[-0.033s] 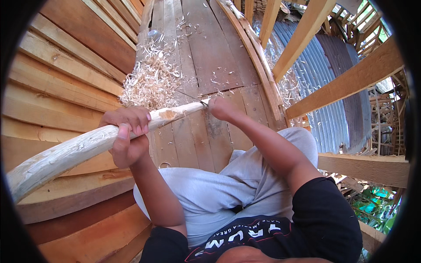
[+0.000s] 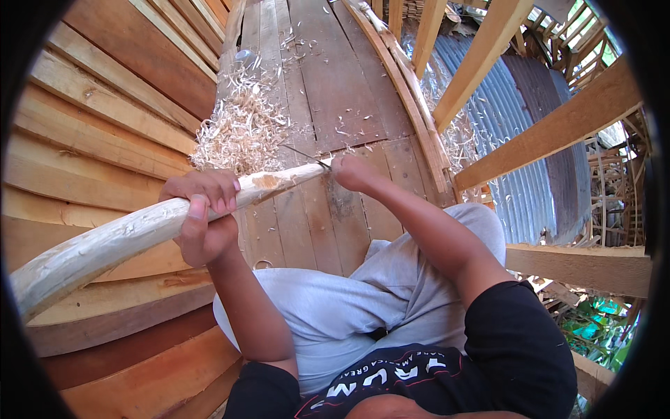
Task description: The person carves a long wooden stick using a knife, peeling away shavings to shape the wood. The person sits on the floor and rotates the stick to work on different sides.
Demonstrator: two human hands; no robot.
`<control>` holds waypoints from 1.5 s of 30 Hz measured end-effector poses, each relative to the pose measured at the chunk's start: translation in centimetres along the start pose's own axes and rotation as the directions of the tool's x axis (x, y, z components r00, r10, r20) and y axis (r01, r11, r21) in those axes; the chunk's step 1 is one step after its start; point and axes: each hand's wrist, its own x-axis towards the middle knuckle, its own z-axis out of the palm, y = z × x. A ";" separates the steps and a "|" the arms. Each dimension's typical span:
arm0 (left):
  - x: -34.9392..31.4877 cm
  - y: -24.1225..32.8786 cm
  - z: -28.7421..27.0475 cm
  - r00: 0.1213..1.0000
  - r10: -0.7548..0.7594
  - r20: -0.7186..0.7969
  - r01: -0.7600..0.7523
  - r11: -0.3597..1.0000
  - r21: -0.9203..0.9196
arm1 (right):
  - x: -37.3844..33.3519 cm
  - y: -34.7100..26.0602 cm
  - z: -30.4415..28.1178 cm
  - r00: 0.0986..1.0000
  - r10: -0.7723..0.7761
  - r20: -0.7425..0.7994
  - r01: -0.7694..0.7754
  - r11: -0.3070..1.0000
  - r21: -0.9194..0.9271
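A long, pale, peeled wooden pole [image 2: 112, 237] slants across in front of me, thick at the lower left and narrower toward the middle. My left hand [image 2: 202, 213] is wrapped round it, thumb on top. At the pole's narrow far end my right hand [image 2: 351, 172] is closed in a fist. From that fist a knife [image 2: 305, 153] points up and left, its thin dark blade lying across the pole's tip. The handle is hidden inside the fist. Just left of the hand grip's far side, a bare tan patch shows on the pole's surface.
Curly wood shavings [image 2: 241, 133] are heaped on the plank floor [image 2: 342, 91], against the plank wall [image 2: 91, 146] on my left. A small clear cup-like object [image 2: 244, 56] stands beyond them. Long wooden strips [image 2: 412, 91] and a railing [image 2: 551, 129] border the right, with corrugated metal sheets [image 2: 516, 140] outside.
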 end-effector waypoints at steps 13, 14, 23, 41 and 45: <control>-0.2 0.6 -0.8 0.995 0.012 0.094 -0.011 1.000 -0.014 | 0.2 -2.2 1.1 0.996 -0.087 0.031 0.089 0.992 -0.088; -0.3 0.6 -0.8 0.997 0.009 0.081 -0.008 1.000 -0.016 | 0.1 -1.8 1.0 0.995 -0.079 0.058 0.084 0.991 -0.100; -0.2 0.7 -1.1 1.000 0.003 0.024 -0.002 0.999 -0.036 | -1.0 -3.7 0.6 1.000 -0.002 0.020 0.004 0.998 -0.060; -0.1 0.2 -1.1 0.999 0.029 -0.021 -0.029 0.999 -0.032 | 0.6 1.6 -0.3 0.993 -0.034 0.112 0.056 0.978 -0.200; -0.2 0.5 -1.3 0.999 0.017 0.035 -0.016 1.000 -0.024 | -1.1 -3.8 -0.2 0.990 -0.125 0.070 0.135 0.978 -0.159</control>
